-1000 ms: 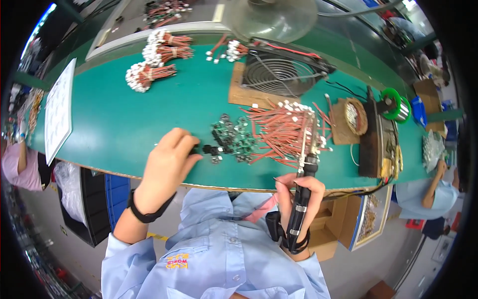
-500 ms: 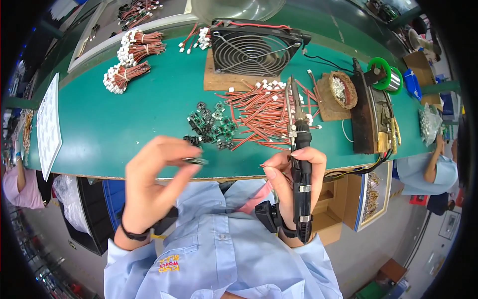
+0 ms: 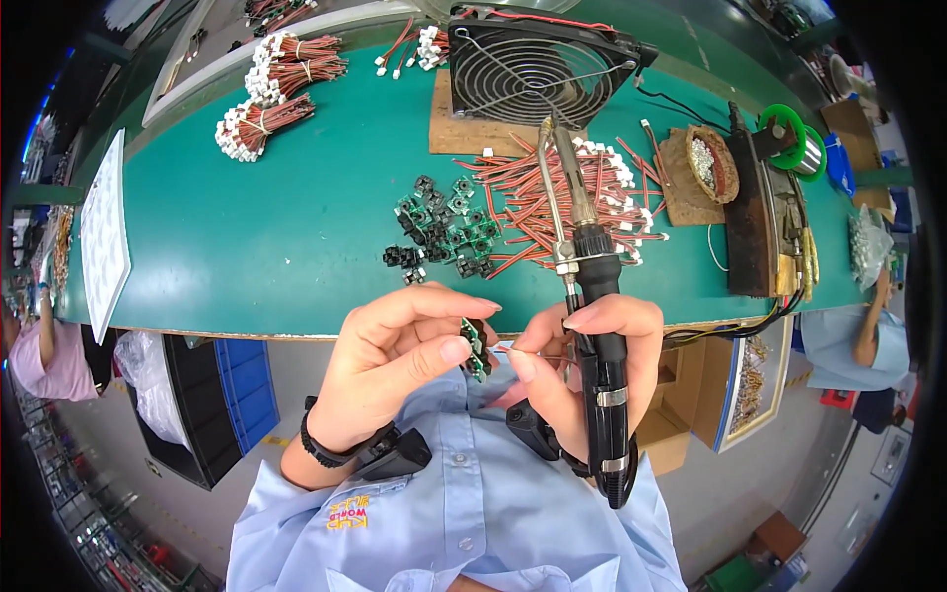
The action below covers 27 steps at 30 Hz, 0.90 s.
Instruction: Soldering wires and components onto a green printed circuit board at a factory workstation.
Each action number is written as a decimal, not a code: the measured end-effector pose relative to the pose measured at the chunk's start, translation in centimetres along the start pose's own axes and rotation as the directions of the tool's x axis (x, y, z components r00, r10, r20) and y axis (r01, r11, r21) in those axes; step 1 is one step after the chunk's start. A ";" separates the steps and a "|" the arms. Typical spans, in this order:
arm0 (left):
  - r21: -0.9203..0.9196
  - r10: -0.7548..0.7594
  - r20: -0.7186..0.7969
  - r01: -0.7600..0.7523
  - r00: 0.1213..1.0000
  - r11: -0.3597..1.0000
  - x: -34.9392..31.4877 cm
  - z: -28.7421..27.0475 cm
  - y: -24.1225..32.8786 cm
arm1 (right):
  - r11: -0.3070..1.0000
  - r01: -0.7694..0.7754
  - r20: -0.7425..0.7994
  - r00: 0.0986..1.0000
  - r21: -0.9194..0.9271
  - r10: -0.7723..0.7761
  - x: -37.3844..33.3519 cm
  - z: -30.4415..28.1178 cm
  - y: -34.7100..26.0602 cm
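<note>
My left hand (image 3: 390, 345) pinches a small green circuit board (image 3: 475, 347) between thumb and fingers, just in front of the table's edge. Beside it, my right hand (image 3: 557, 395) is wrapped round a black soldering iron (image 3: 600, 276), whose tip points away from me and up. A thin metal tube (image 3: 552, 212) runs along the iron's side. Between that hand's thumb and forefinger sticks out a thin red wire end (image 3: 505, 348), close to the board but apart from it. The rest of the wire is largely hidden by the hand.
Beyond my hands lie a pile of circuit boards (image 3: 434, 232) and a heap of red wires (image 3: 533, 207) with white connectors. Behind stands a black fan (image 3: 538, 74). To the right are a soldering station (image 3: 755, 217) and a solder spool (image 3: 811, 153); tied wire bundles (image 3: 261, 123) lie left.
My left hand has moved right with the circuit board, bringing it close to the wire end. The board is turned more upright. My view has shifted slightly.
</note>
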<state>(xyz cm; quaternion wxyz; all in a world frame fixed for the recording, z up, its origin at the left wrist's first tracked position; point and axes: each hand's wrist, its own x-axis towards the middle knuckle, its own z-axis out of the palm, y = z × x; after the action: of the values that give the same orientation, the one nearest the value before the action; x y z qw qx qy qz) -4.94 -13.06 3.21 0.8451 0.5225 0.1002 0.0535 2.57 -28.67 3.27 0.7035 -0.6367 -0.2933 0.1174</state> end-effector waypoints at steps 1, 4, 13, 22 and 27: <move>0.000 -0.001 -0.002 0.001 1.000 1.000 -0.1 0.0 0.1 | 1.000 0.004 0.004 1.000 -0.002 -0.004 0.0 0.1 0.0; 0.001 -0.030 -0.048 0.030 0.998 1.000 -0.3 0.2 0.3 | 1.000 0.013 0.016 1.000 -0.007 -0.012 0.0 0.4 0.1; -0.027 -0.037 -0.059 0.035 0.998 0.999 -0.3 0.1 0.3 | 0.979 -0.043 -0.109 0.992 0.200 0.066 -0.5 1.2 0.2; -0.137 -0.146 0.018 0.147 0.989 0.980 0.3 -0.1 0.0 | 0.999 0.035 -0.046 0.998 0.001 -0.035 -0.3 0.9 0.2; -0.147 -0.149 0.012 0.150 0.989 0.978 0.4 0.1 -0.1 | 0.985 0.095 0.032 0.995 -0.146 -0.091 0.0 0.5 0.1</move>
<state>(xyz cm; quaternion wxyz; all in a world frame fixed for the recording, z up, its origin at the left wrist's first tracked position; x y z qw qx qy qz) -4.52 -13.09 3.14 0.8831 0.4494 0.1347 -0.0030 2.26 -28.26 3.21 0.6556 -0.6710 -0.3392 0.0704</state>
